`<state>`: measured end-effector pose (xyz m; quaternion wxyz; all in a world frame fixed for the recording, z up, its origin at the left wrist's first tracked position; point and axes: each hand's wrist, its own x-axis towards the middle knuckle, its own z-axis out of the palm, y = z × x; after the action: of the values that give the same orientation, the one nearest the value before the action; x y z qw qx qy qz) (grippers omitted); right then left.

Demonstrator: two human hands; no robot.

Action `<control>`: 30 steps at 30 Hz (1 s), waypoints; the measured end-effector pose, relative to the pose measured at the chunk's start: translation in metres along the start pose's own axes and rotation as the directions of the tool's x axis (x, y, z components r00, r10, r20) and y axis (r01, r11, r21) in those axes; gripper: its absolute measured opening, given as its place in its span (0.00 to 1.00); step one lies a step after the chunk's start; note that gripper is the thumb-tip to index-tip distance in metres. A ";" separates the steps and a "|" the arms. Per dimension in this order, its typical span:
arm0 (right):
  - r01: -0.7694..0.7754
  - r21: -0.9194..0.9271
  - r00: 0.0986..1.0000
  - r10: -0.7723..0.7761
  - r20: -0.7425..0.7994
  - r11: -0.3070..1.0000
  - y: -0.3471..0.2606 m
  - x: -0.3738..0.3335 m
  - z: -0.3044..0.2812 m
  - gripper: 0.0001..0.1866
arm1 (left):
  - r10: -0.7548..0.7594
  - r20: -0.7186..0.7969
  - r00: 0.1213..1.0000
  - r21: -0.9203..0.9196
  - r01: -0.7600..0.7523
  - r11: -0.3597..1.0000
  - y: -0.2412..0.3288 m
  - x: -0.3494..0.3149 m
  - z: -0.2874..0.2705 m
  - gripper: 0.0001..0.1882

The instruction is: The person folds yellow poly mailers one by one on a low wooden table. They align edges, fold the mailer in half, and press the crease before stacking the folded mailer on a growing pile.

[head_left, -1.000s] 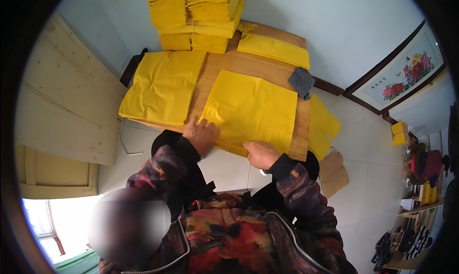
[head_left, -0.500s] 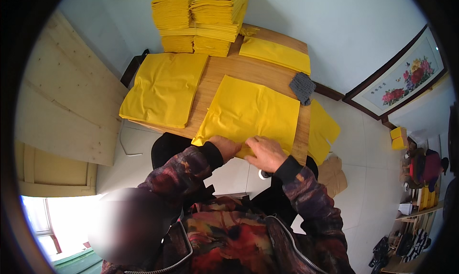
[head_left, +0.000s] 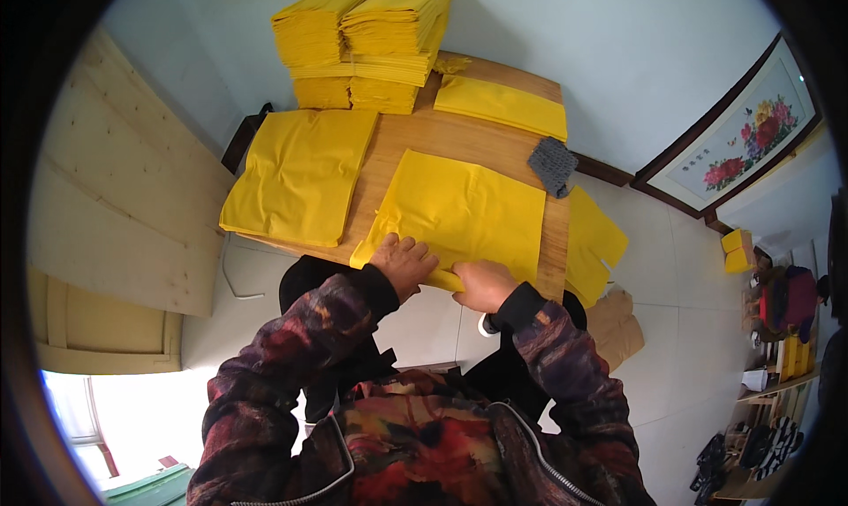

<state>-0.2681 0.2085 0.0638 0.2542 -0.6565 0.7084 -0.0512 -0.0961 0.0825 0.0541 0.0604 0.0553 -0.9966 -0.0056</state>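
Note:
A yellow sheet [head_left: 464, 201], thin and slightly wrinkled like cloth or paper, lies at the near side of the wooden table [head_left: 397, 135]. Its near edge is turned up into a narrow fold. My left hand [head_left: 405, 263] presses on that edge from above, fingers curled over the fold at the left part. Just right of it, my right hand [head_left: 481, 285] grips the same edge, its thumb pointing toward the left hand. The fingertips of the right hand are partly hidden under the material.
A flat yellow pile [head_left: 300, 179] lies at the table's left. Tall bundled yellow stacks [head_left: 380, 29] stand behind it. A folded yellow strip [head_left: 499, 104] and a grey knitted cloth [head_left: 554, 166] are at the far right. More yellow material [head_left: 594, 241] hangs or lies beyond the right edge.
My left hand has moved up and over the near edge, its fingers now on top of the fold. The right hand has turned from lying over the sheet to gripping its edge.

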 end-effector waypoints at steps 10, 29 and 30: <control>0.069 -0.071 0.997 -0.072 -0.033 0.995 -0.011 -0.004 -0.006 0.21 | -0.119 0.485 0.866 -0.220 0.253 0.942 -0.007 0.015 0.004 0.16; -0.017 -0.187 0.986 -0.015 -0.166 0.982 -0.016 0.006 0.006 0.20 | -0.045 0.563 0.825 -0.275 0.239 0.931 -0.018 0.031 -0.013 0.17; 0.004 -0.115 0.987 -0.023 -0.161 0.993 -0.013 0.007 0.004 0.18 | -0.101 0.535 0.839 -0.198 0.241 0.950 -0.015 0.029 -0.012 0.14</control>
<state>-0.2548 0.2007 0.0638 0.1573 -0.6684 0.7240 -0.0656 -0.1212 0.0643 0.0691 -0.2045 0.1330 -0.9574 -0.1548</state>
